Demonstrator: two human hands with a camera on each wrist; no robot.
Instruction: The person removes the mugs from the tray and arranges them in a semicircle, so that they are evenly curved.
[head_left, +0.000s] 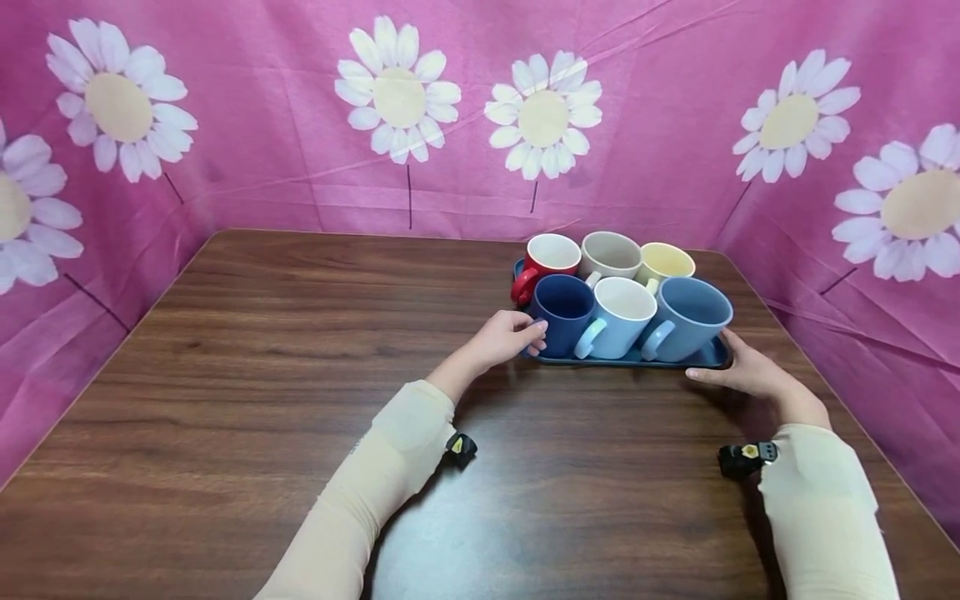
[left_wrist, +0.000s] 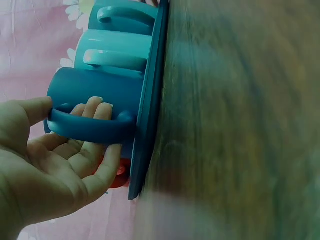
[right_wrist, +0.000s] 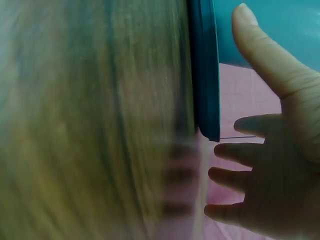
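A dark blue tray at the back right of the table carries several mugs in two rows. In the front row stand a navy mug, a light blue mug with a white inside and a greyish-blue mug. A red mug, a grey mug and a yellow mug stand behind. My left hand holds the navy mug by its handle, fingers passing behind it and thumb near its top. At the tray's right end my right hand spreads its fingers, thumb in front, beside the greyish-blue mug.
Brown wood-grain tabletop stretches left and forward of the tray. A pink cloth with white daisies hangs behind the table and along its sides. Small black cameras are worn at both wrists.
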